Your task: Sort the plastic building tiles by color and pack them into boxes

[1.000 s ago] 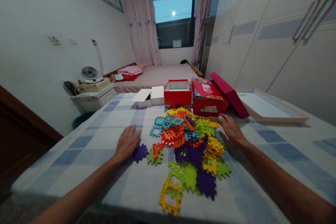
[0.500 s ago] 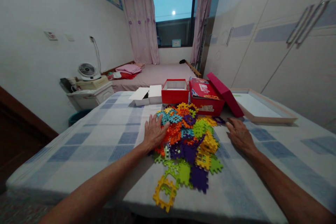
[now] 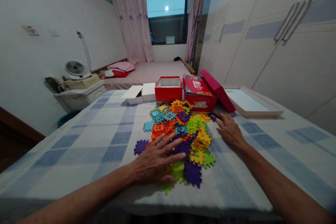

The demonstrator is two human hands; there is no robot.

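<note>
A heap of interlocking plastic building tiles [image 3: 195,124] with notched edges, in orange, blue, purple, green and yellow, lies on the checked cloth. My left hand [image 3: 160,155] is spread flat over the near left part of the heap, hiding several tiles. Just left of its fingers is a purple tile [image 3: 141,146]; farther back is a light blue tile [image 3: 148,126]. To the right of the heap, my right hand [image 3: 229,129] rests on the cloth with thumb and fingers apart. Its fingertips are at a dark purple tile [image 3: 214,116].
Behind the heap stand white boxes [image 3: 149,92], an open red box [image 3: 168,92] and a printed red box [image 3: 201,94]. A red lid [image 3: 219,91] leans on the printed box. A shallow tray [image 3: 262,113] lies at the right. The table's near edge runs below the heap.
My left hand has moved from the heap's far left side toward me, onto its near part. A purple and a blue tile now show at the left. The right hand has shifted slightly.
</note>
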